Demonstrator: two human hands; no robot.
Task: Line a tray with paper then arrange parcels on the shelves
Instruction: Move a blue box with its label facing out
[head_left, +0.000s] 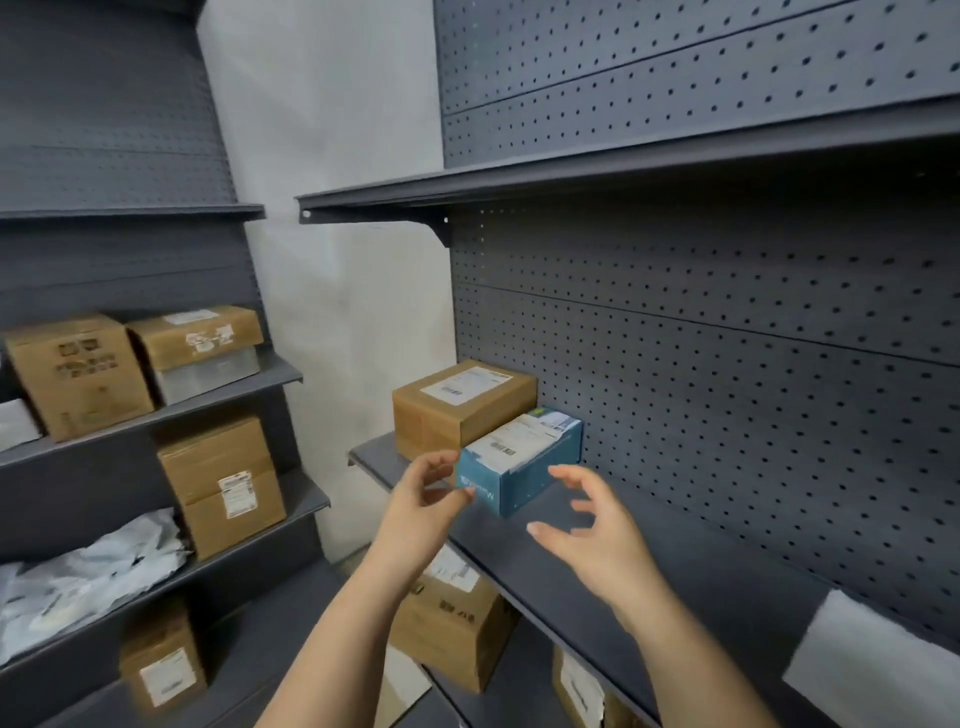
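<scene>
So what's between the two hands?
In the head view, the near end of the blue box on the shelf sits between the left hand and right hand.

I see a blue parcel (519, 465) lying flat on the grey shelf (597, 561), touching a brown parcel (460, 408) behind it.

— We see dim, even light on the blue box (519, 465); shadow pools under the upper shelf (623, 171) above it.

— Left of that box, cartons smear with motion blur, and shelf lines bow, perhaps from the wide lens.
</scene>
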